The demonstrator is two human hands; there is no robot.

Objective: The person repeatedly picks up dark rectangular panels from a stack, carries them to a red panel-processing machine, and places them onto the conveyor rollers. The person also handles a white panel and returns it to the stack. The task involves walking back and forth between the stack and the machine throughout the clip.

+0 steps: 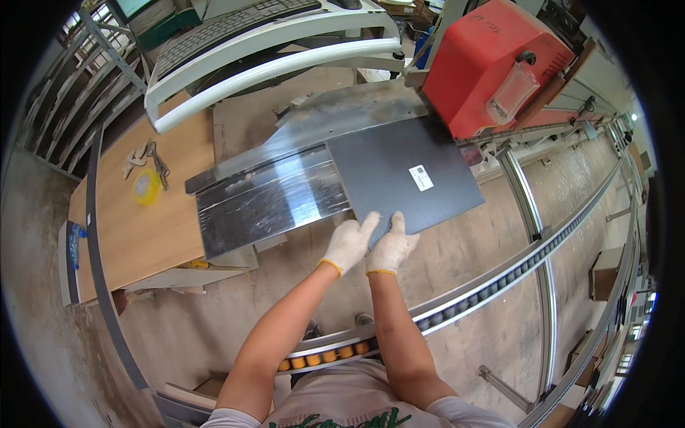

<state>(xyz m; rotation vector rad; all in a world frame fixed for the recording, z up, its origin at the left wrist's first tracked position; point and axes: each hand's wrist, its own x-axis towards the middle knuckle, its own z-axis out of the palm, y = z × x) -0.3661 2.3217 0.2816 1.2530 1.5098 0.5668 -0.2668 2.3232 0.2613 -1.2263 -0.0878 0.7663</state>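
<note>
A dark grey panel (399, 171) with a small white label (421, 178) lies flat. Its left part meets the shiny metal machine bed (271, 203), and its far right corner reaches the red machine housing (492, 71). My left hand (348, 244), in a white knit glove with a yellow cuff, pinches the panel's near edge at the left corner. Just to its right, my right hand (392, 246), gloved the same way, grips that edge with a digit on top. The fingers under the panel are hidden.
On the left, a wooden board (121, 221) carries a yellow tape roll (146, 187) and a metal hand tool (158, 167). A keyboard (235, 32) sits on a white-framed stand beyond the bed. A roller rail (485, 292) curves past me at waist height.
</note>
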